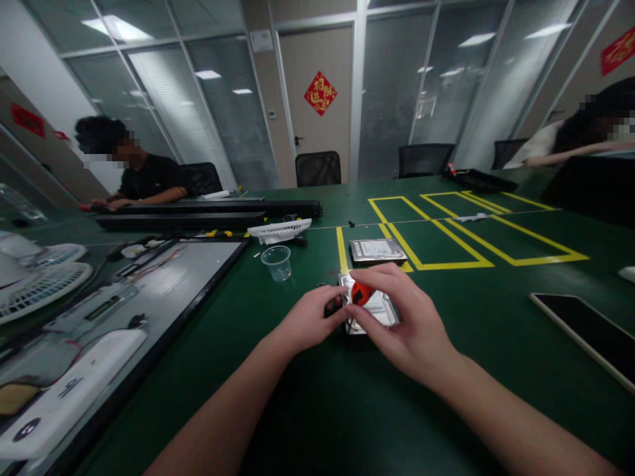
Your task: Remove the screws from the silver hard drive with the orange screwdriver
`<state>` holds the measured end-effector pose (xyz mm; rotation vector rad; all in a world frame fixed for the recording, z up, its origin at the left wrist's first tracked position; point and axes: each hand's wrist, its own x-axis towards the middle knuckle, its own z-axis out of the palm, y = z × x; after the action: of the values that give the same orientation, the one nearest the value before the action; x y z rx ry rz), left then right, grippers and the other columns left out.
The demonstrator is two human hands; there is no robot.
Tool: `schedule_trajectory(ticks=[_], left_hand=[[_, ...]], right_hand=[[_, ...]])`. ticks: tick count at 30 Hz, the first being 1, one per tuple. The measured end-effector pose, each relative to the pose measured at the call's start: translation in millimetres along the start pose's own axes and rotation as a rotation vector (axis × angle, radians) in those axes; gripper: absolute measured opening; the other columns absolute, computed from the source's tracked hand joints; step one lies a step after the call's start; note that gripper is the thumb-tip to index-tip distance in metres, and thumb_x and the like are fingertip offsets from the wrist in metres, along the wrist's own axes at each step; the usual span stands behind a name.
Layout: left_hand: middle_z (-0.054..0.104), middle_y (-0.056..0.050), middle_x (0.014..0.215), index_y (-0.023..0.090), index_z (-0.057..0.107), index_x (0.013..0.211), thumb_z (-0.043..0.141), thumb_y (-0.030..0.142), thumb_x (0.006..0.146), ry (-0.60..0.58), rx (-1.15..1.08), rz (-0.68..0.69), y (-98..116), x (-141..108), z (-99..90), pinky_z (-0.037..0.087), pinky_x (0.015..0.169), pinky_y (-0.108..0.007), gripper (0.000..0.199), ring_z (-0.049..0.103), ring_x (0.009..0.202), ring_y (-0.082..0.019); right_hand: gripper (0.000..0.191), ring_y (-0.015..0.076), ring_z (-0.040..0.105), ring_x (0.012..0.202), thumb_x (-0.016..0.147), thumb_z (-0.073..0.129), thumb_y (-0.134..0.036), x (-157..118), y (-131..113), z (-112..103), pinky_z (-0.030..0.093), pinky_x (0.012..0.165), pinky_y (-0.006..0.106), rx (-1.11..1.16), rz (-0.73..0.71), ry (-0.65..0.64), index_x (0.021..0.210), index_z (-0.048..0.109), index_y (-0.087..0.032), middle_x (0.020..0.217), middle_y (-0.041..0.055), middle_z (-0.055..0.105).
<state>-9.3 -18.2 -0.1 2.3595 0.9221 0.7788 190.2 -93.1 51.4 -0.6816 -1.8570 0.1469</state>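
My right hand (409,324) is closed around the red and black handle of a screwdriver (362,293), held over a silver hard drive (381,311). A thin dark shaft seems to show below the fingers. My left hand (312,317) is at the drive's left edge, its thumb and fingers pinched together. Something dark shows between them, too small and hidden to name. Both hands cover part of the drive. Just beyond it, a second hard drive (377,251) lies flat with its label up.
A clear plastic cup (276,263) and a white slotted part (279,231) stand left of the drives. Farther left lies a large panel (203,261) with loose parts. A phone-like slab (590,330) lies right. Yellow tape (454,266) marks the green table. Two people sit across.
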Motion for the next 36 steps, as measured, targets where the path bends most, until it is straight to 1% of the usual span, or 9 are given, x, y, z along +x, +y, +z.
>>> schedule_trajectory(ticks=[5, 8, 14, 18, 22, 24, 28, 31, 36], left_hand=[[0.076, -0.007, 0.111, 0.021, 0.074, 0.122, 0.067, 0.028, 0.1, 0.006, -0.034, 0.003, 0.2, 0.3, 0.3, 0.054, 0.091, -0.039, 0.024, 0.069, 0.1, -0.027], [0.076, -0.006, 0.11, 0.022, 0.074, 0.123, 0.067, 0.028, 0.099, -0.008, -0.038, -0.003, 1.5, 0.5, -0.6, 0.054, 0.088, -0.038, 0.025, 0.069, 0.098, -0.026], [0.075, -0.009, 0.116, 0.019, 0.073, 0.124, 0.065, 0.037, 0.103, -0.004, -0.003, 0.004, 1.4, -0.1, -1.5, 0.054, 0.092, -0.039, 0.029, 0.068, 0.103, -0.028], [0.076, -0.008, 0.113, 0.021, 0.073, 0.124, 0.066, 0.038, 0.103, -0.004, -0.007, 0.004, 0.7, 0.3, -0.5, 0.054, 0.092, -0.039, 0.028, 0.069, 0.101, -0.028], [0.076, -0.008, 0.119, 0.022, 0.073, 0.126, 0.068, 0.035, 0.101, -0.007, -0.01, -0.021, 1.1, 0.8, 0.0, 0.054, 0.096, -0.04, 0.028, 0.069, 0.106, -0.028], [0.075, -0.009, 0.122, 0.022, 0.072, 0.127, 0.068, 0.034, 0.1, -0.008, -0.01, -0.032, 1.3, 0.7, -0.3, 0.055, 0.097, -0.041, 0.03, 0.069, 0.108, -0.028], [0.076, -0.01, 0.117, 0.019, 0.073, 0.125, 0.068, 0.035, 0.1, -0.022, -0.015, -0.024, 0.8, 0.4, -1.5, 0.055, 0.094, -0.04, 0.029, 0.069, 0.104, -0.028], [0.075, -0.01, 0.118, 0.019, 0.073, 0.125, 0.066, 0.037, 0.102, -0.019, -0.016, -0.001, 0.8, 0.7, -1.9, 0.055, 0.095, -0.04, 0.031, 0.069, 0.105, -0.028], [0.076, -0.008, 0.117, 0.022, 0.072, 0.127, 0.066, 0.034, 0.101, -0.017, -0.026, -0.017, 2.6, 0.9, -1.6, 0.055, 0.097, -0.04, 0.029, 0.07, 0.106, -0.028]], right_hand=[[0.054, 0.0215, 0.069, 0.12, 0.096, 0.065, -0.007, -0.6, -4.0, 0.1, 0.058, 0.104, 0.038, 0.041, -0.017, -0.041, 0.146, 0.058, -0.025, 0.132, 0.0085, 0.069], [0.053, 0.0221, 0.068, 0.119, 0.096, 0.067, -0.009, -1.5, -3.0, -0.6, 0.059, 0.103, 0.038, 0.036, -0.007, -0.044, 0.146, 0.058, -0.025, 0.131, 0.009, 0.068], [0.049, 0.0222, 0.069, 0.108, 0.095, 0.075, -0.016, -0.6, -0.3, -2.1, 0.062, 0.092, 0.038, -0.012, 0.01, 0.004, 0.141, 0.062, -0.029, 0.12, 0.0074, 0.067], [0.05, 0.0223, 0.07, 0.114, 0.098, 0.069, -0.011, -2.5, 0.3, 0.0, 0.061, 0.098, 0.039, 0.006, -0.001, -0.007, 0.144, 0.059, -0.029, 0.127, 0.0073, 0.07], [0.056, 0.0209, 0.071, 0.115, 0.099, 0.066, -0.011, -7.9, 1.5, 2.3, 0.06, 0.101, 0.037, 0.015, 0.057, -0.013, 0.15, 0.052, -0.029, 0.133, 0.0075, 0.07], [0.054, 0.0212, 0.071, 0.112, 0.099, 0.066, -0.012, -8.6, 1.5, 2.3, 0.06, 0.099, 0.038, 0.02, 0.075, -0.018, 0.149, 0.051, -0.028, 0.132, 0.0083, 0.069], [0.051, 0.0234, 0.068, 0.114, 0.096, 0.073, -0.017, -4.0, 1.8, 0.5, 0.059, 0.099, 0.041, 0.0, 0.012, -0.011, 0.143, 0.055, -0.027, 0.127, 0.0088, 0.067], [0.049, 0.0236, 0.067, 0.109, 0.095, 0.077, -0.018, -0.5, 2.4, -0.7, 0.061, 0.094, 0.041, -0.032, -0.008, 0.012, 0.139, 0.058, -0.028, 0.12, 0.008, 0.067], [0.046, 0.023, 0.068, 0.105, 0.098, 0.068, -0.014, -1.7, 0.8, -1.0, 0.062, 0.092, 0.042, -0.027, 0.019, -0.001, 0.14, 0.057, -0.027, 0.119, 0.0081, 0.069]])
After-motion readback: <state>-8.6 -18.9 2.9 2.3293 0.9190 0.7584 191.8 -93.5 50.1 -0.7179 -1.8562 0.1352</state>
